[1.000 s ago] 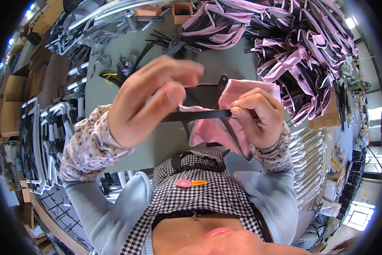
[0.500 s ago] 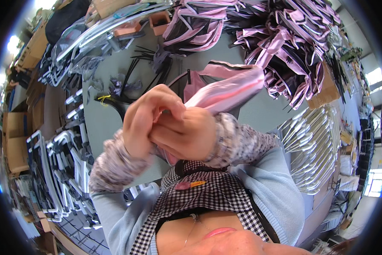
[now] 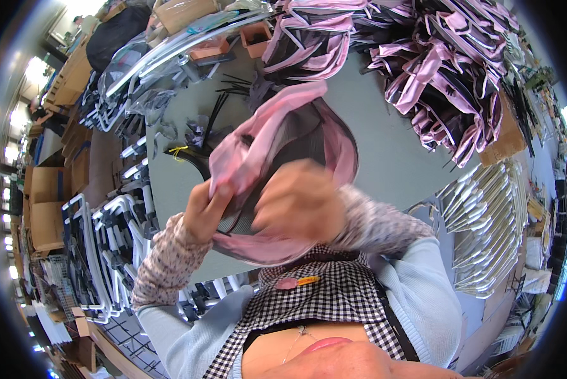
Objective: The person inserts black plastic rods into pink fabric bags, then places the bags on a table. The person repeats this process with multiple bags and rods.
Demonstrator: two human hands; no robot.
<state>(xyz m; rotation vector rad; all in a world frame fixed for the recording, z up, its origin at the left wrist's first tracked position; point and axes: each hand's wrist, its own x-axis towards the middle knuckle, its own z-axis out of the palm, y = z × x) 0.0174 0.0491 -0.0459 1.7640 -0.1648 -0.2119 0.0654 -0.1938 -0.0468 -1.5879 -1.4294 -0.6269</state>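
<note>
My left hand [image 3: 202, 211] fingers clench the pink-and-black fabric piece [image 3: 277, 145], which arcs up-right over my blurred right hand [image 3: 299, 205]; its grip unclear.

I am wearing the one camera on my head, and it is looking steeply down, very near my hands (my chin is showing at the lower edge), with the grey table [image 3: 384, 151] stretching far ahead.
</note>
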